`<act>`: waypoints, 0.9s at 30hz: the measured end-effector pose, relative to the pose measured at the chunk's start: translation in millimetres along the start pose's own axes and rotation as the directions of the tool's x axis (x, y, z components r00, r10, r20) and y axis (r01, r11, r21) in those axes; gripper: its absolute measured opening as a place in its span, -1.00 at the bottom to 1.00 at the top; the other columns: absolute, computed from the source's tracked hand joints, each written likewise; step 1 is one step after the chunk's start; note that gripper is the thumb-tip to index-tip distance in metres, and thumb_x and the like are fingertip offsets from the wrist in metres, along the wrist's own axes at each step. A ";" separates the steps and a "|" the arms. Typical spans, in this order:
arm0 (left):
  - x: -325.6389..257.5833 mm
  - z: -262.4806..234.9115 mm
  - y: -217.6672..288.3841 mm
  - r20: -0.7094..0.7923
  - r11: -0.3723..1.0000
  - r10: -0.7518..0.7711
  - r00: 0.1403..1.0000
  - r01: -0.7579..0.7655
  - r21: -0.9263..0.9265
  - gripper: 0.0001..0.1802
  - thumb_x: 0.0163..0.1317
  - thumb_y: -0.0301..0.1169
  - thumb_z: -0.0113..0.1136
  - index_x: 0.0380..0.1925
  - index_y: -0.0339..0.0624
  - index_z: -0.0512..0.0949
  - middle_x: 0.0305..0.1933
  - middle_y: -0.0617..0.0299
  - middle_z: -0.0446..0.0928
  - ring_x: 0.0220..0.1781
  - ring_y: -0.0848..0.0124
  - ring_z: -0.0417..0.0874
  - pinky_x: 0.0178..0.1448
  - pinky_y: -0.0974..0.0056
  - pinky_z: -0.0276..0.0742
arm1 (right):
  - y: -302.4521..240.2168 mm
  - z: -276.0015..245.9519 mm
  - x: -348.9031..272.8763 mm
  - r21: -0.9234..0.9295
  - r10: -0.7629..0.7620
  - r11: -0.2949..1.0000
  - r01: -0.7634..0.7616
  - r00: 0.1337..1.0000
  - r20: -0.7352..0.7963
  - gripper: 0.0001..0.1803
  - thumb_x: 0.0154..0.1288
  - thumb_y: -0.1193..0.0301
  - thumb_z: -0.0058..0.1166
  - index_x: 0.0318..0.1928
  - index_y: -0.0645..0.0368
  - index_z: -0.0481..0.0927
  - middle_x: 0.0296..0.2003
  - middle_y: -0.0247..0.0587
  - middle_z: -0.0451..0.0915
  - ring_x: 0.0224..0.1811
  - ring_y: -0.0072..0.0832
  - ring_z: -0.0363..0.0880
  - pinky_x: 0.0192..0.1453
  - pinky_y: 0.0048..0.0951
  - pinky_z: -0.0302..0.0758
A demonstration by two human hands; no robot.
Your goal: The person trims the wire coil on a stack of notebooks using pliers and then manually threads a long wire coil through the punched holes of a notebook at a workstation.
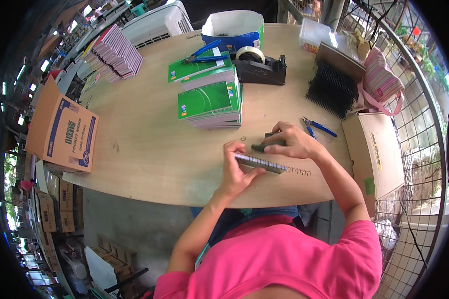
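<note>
You held a small notebook (257, 163) at the near edge of the round wooden table (144, 144), your left hand (236, 172) gripping it, a wire spiral (298, 171) sticking out to its right. Your right hand (292, 142) was closed over a dark tool (261, 147) just beyond it. Farther off sat stacked green-covered notebooks (210, 104), and at the left edge a brown carton (62, 129) with a blue-framed label.

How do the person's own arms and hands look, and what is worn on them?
Both forearms come in from the lower edge and are bare. The left hand and right hand wear no gloves; no watch or ring can be seen. A bright pink short sleeve covers the right upper arm, part of a pink shirt.
</note>
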State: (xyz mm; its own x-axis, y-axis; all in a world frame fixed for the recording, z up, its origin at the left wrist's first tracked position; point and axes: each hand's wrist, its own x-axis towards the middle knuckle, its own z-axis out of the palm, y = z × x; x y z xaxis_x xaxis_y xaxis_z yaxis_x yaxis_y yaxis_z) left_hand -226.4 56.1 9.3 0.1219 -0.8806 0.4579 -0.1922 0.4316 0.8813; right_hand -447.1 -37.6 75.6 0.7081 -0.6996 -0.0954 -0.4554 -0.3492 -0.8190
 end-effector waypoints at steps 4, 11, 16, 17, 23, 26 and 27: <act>0.8 -28.4 -14.9 0.127 0.948 -0.189 0.974 0.215 -0.234 -0.71 0.24 -0.58 0.36 -0.10 -0.18 0.48 -0.14 0.31 0.52 -0.13 0.49 0.58 0.03 0.38 0.53 | -7.7 -0.6 2.2 0.018 -0.074 0.997 0.073 0.996 0.057 -0.44 0.33 -0.04 0.15 0.08 0.15 0.73 0.02 0.09 0.61 0.10 -0.09 0.57 0.23 -0.21 0.46; 3.6 -26.9 -22.1 0.164 0.925 -0.227 0.960 0.265 -0.271 -0.80 0.28 -0.71 0.23 -0.17 -0.23 0.50 -0.21 0.31 0.57 -0.16 0.58 0.62 0.01 0.43 0.56 | -12.6 2.3 8.3 0.032 -0.048 0.998 0.045 0.995 0.091 -0.46 0.36 0.05 0.14 0.10 0.24 0.70 0.08 0.09 0.60 0.11 -0.13 0.59 0.21 -0.22 0.48; 2.6 -26.1 -28.4 0.124 0.908 -0.228 0.966 0.257 -0.332 -0.78 0.27 -0.67 0.29 -0.16 -0.24 0.48 -0.19 0.28 0.56 -0.20 0.56 0.63 -0.04 0.42 0.60 | -5.2 9.0 21.9 -0.017 -0.077 0.997 0.078 0.995 0.059 -0.46 0.38 -0.03 0.11 0.03 0.19 0.74 -0.04 0.17 0.64 0.01 -0.08 0.62 0.16 -0.20 0.50; 4.0 -25.4 -28.8 0.128 0.908 -0.220 0.967 0.251 -0.336 -0.77 0.27 -0.67 0.30 -0.16 -0.24 0.47 -0.19 0.28 0.56 -0.21 0.56 0.63 -0.05 0.42 0.61 | -4.0 13.6 24.7 -0.093 -0.079 0.992 0.084 0.995 0.059 -0.43 0.37 -0.08 0.10 -0.01 0.19 0.76 -0.06 0.20 0.64 -0.02 -0.06 0.63 0.14 -0.19 0.50; -1.1 -38.6 -26.5 0.083 0.889 -0.258 0.962 0.271 -0.369 -0.76 0.27 -0.64 0.32 -0.12 -0.23 0.50 -0.21 0.31 0.56 -0.19 0.57 0.60 -0.08 0.43 0.63 | 8.3 -1.0 -11.4 -0.255 -0.030 0.959 -0.122 0.854 -0.520 -0.27 0.15 0.06 0.42 0.23 0.23 0.55 0.17 0.21 0.44 0.25 0.09 0.40 0.29 -0.03 0.41; 2.0 -34.5 -18.2 0.111 0.839 -0.313 0.943 0.329 -0.433 -0.75 0.29 -0.60 0.32 -0.07 -0.24 0.53 -0.20 0.32 0.57 -0.15 0.58 0.59 -0.06 0.43 0.62 | 73.2 14.3 -54.9 -0.449 0.034 0.646 -0.617 0.611 -0.791 -0.28 0.16 0.13 0.41 0.21 0.27 0.46 0.15 0.13 0.42 0.28 0.04 0.33 0.32 0.04 0.32; 3.2 -31.2 -15.2 0.130 0.817 -0.329 0.935 0.351 -0.458 -0.75 0.30 -0.59 0.32 -0.05 -0.25 0.53 -0.20 0.32 0.57 -0.14 0.58 0.59 -0.05 0.43 0.61 | 86.7 21.7 -61.8 -0.437 0.053 0.584 -0.684 0.569 -0.820 -0.32 0.18 0.18 0.40 0.20 0.26 0.45 0.14 0.12 0.42 0.27 0.02 0.32 0.31 0.05 0.31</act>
State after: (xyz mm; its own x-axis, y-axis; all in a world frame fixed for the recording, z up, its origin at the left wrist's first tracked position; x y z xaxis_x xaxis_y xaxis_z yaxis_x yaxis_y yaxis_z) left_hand -192.8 52.8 1.0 0.0512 -0.9911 0.1232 0.3319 0.1332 0.9338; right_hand -518.6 -11.1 -1.7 -0.0640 -0.9283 0.3662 -0.9862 0.0027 -0.1655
